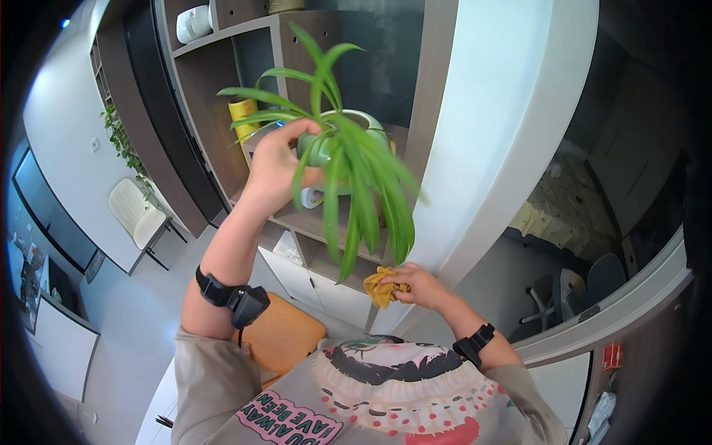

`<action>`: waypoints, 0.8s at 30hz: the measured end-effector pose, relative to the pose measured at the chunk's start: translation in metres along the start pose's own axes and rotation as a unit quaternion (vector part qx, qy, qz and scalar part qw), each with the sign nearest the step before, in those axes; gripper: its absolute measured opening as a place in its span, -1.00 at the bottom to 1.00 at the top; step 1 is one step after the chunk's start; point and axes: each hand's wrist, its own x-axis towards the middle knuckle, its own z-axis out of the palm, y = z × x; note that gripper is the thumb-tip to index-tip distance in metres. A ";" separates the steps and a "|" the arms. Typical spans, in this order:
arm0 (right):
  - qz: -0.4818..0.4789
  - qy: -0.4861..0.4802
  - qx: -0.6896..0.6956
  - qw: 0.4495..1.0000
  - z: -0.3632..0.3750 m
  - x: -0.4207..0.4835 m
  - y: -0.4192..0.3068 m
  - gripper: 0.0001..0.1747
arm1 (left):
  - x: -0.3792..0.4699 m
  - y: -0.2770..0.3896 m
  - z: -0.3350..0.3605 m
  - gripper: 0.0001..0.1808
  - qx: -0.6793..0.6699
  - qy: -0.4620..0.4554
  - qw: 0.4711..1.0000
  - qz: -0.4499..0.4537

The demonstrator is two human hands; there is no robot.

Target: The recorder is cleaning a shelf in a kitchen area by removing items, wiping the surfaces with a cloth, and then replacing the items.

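In front of the shelf, my left hand (272, 161) is raised and closed around the base of a spider plant (361, 200). Long green leaves fan upward and droop over the hand. Behind them sits a pale green glazed pot (374, 122), part of it showing between my thumb and fingers. Leaves hide where plant and pot meet, so whether the hand also grips the pot I cannot tell. Lower and to the right, my right hand (420, 286) pinches a crumpled mustard-yellow cloth (379, 288), just below the leaf tips and close to the white wall edge.
The shelf unit (311, 219) holds a yellow roll (242, 119) and a white container (193, 25). White cabinet doors (339, 293) lie below, near an orange chair seat (283, 331). A white wall edge (473, 167) stands at right. Farther left is a cream chair (136, 211).
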 end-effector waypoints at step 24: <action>0.034 -0.016 0.086 0.996 -0.002 0.000 -0.003 -0.47 | 0.092 -0.073 0.029 -0.42 0.047 -0.051 0.994 0.082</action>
